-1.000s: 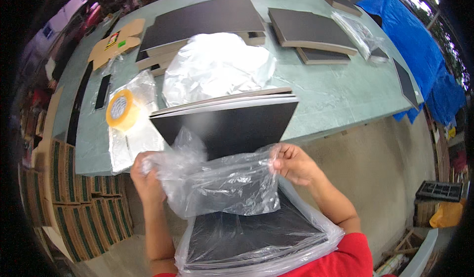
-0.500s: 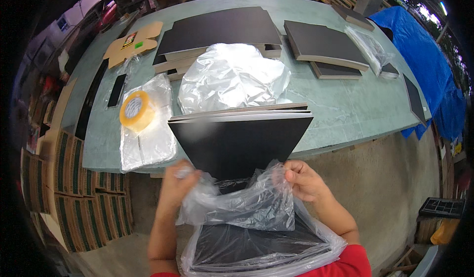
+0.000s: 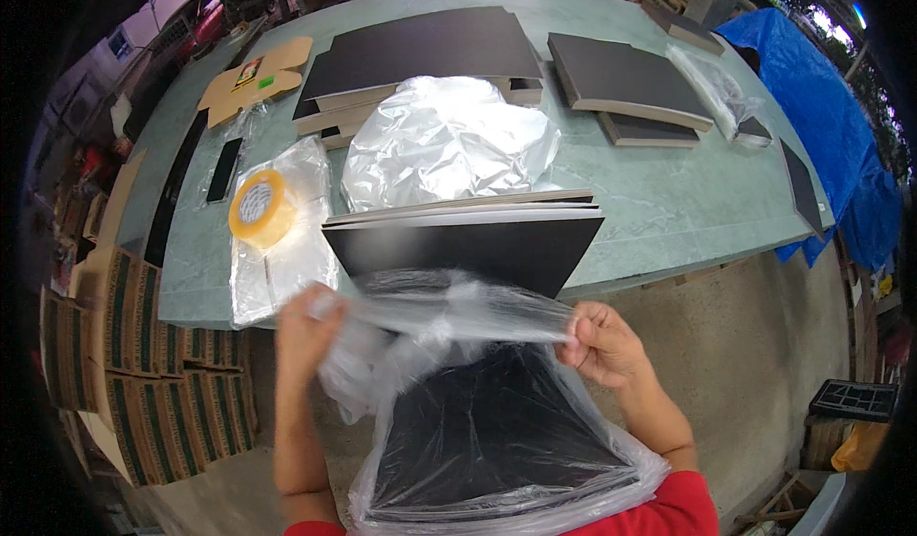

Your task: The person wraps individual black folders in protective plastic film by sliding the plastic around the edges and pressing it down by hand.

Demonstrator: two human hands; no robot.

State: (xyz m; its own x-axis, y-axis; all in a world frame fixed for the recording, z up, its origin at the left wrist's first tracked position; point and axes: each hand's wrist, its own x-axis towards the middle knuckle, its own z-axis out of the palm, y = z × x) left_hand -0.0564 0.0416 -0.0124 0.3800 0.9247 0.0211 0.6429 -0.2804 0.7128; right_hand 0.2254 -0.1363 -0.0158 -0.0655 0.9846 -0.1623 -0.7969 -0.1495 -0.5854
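A stack of black boards [image 3: 468, 245] leans at the table's near edge, its lower part inside a clear plastic bag [image 3: 535, 383] that reaches down to my lap. The bag's mouth is stretched across the front of the stack. My left hand [image 3: 308, 321], slightly blurred, grips the bunched rim at the stack's left. At the right, my right hand [image 3: 604, 343] pinches the other end of the rim between thumb and fingers. The boards' upper edges stick out above the plastic.
Behind the stack lies a crumpled clear bag [image 3: 449, 144]. A tape roll [image 3: 260, 209] sits on flat plastic bags [image 3: 287, 273], near a phone [image 3: 224, 170]. More black boards [image 3: 430, 49] are piled farther back. Bundled cardboard [image 3: 172, 383] stands left of the table.
The bag's rim has been pulled up the front of the stack and drawn taut. My left hand moved up and to the left; my right hand shifted slightly right.
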